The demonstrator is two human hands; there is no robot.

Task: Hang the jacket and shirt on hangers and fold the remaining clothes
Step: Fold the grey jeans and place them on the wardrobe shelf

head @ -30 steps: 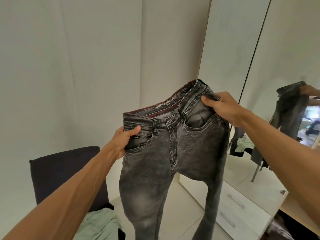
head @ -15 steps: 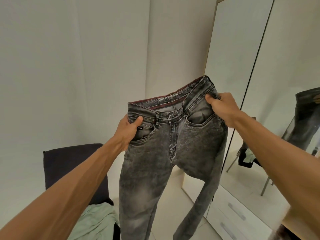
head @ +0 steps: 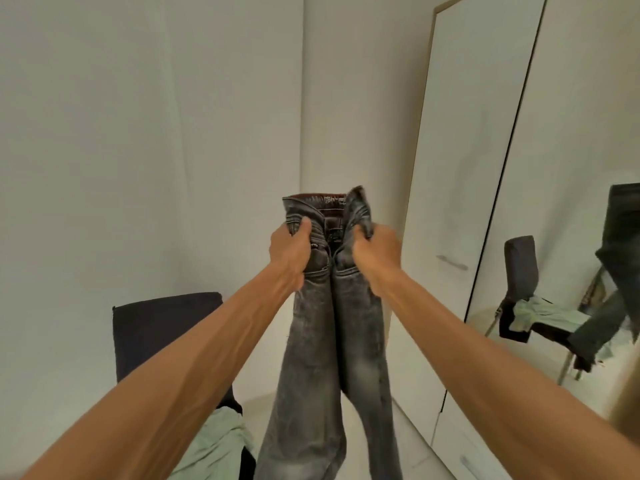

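I hold a pair of grey washed jeans (head: pixel 311 358) up in front of me, folded lengthwise so both legs hang side by side. My left hand (head: pixel 289 252) grips the left side of the waistband near the pocket. The right side of the waistband is gripped by my right hand (head: pixel 375 254), close beside the left hand. A pale green garment (head: pixel 211 452) lies on the seat of a dark chair (head: pixel 162 327) at lower left.
A white wardrobe (head: pixel 460 202) with a handle and drawers stands at the right. Its mirror door (head: pixel 571 237) reflects the chair, the green garment and the jeans. White walls meet in the corner behind the jeans. Pale floor shows below.
My hands have come together, bringing the two sides of the waistband against each other. The jeans went from spread flat to folded in half lengthwise, legs now side by side.
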